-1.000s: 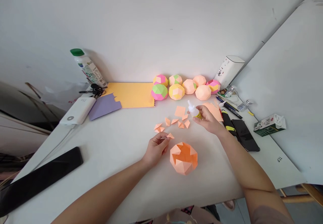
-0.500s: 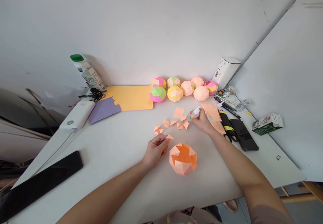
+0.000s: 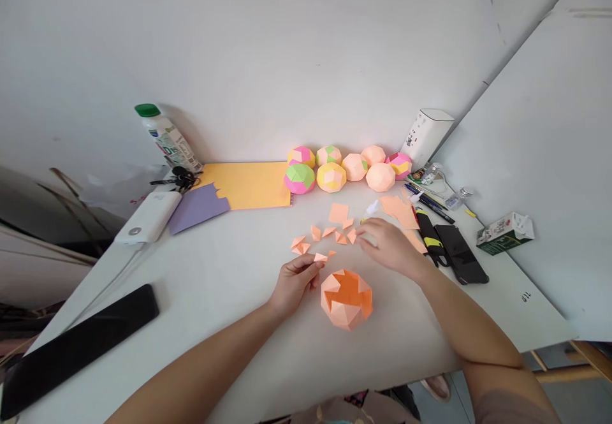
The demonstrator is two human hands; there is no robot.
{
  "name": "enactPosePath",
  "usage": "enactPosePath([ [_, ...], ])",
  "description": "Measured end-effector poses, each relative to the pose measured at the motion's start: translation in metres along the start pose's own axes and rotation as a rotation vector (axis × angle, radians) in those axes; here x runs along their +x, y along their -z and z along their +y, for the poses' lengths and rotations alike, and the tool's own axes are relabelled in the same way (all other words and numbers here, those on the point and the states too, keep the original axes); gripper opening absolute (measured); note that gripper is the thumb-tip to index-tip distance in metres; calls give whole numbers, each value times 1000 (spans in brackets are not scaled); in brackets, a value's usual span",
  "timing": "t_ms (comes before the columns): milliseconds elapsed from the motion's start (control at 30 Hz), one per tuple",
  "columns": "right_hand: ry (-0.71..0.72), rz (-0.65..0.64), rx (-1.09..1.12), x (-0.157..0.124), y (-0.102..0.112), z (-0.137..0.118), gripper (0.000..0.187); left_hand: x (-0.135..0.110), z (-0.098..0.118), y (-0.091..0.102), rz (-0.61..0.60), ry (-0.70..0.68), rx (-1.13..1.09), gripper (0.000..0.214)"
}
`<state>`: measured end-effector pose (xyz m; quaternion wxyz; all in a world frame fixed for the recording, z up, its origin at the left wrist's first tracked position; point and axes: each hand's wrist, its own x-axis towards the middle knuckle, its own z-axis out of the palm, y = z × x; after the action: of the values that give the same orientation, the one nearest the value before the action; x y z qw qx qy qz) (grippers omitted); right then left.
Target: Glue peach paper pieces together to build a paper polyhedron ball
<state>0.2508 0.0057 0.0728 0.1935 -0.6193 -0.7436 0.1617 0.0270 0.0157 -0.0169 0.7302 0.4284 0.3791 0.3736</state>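
My left hand (image 3: 297, 284) is closed, with thumb and forefinger pinching a small folded paper piece (image 3: 320, 257) in peach. My right hand (image 3: 389, 245) holds nothing. Its fingers are apart and curve leftward, close to the rightmost of several loose folded pieces (image 3: 341, 238). Just behind that hand a glue bottle (image 3: 372, 208) with a white nozzle shows, its lower part mostly hidden by the hand. Between my forearms sits a hollow faceted paper ball (image 3: 347, 317), its jagged opening facing up and showing a deeper orange inside.
Finished-looking paper balls (image 3: 331, 177) line the wall. Orange card (image 3: 253, 185) and purple paper (image 3: 198, 209) lie left; a power bank (image 3: 149, 217) and black case (image 3: 81, 350) flank that side. Rightward are paper scraps (image 3: 401, 212), scissors (image 3: 437, 259), a phone (image 3: 462, 254) and a drink carton (image 3: 505, 233).
My right hand has let go of the glue bottle and moved toward the front, near the loose pieces. My left hand stays nearly in place, its paper piece slightly turned.
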Motion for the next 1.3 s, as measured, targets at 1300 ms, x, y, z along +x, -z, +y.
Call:
enactPosePath([
  [1300,147,-375,663,-54,-27,11,14,-12,1,-10,-66,-248,494,25],
])
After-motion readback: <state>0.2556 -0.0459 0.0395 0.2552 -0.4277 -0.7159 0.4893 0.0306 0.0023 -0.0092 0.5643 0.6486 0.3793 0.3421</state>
